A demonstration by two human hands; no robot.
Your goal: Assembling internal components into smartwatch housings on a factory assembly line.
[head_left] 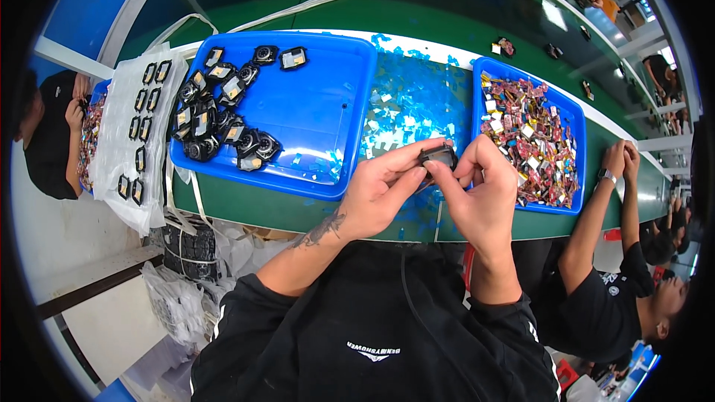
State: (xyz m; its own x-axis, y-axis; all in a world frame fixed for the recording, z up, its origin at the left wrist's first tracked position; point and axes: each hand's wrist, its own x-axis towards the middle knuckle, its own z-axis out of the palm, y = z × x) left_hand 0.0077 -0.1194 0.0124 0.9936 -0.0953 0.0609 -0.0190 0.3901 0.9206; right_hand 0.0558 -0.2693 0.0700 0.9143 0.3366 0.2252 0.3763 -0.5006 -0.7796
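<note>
Between both hands, above the table's near edge, is a small black plastic casing (439, 155) with a dark face. My left hand (383, 190) pinches its left side between thumb and fingers. On the other side, my right hand (482, 192) has its thumb and bent fingertips closed on the casing's right edge. A blue tray (316, 45) at the left holds a heap of similar black casings (202, 120), some showing round lens-like parts. In the right blue tray (488, 67) lie many small red circuit boards (532, 138) with wires and silvery pieces.
Scraps of blue film (417, 97) cover the green table (305, 212) between the trays. White sheeting (119, 97) at the left carries rows of black frames (140, 128). A conveyor belt (417, 0) with scattered parts runs behind. A co-worker (611, 290) sits at the right, another (56, 134) at the left.
</note>
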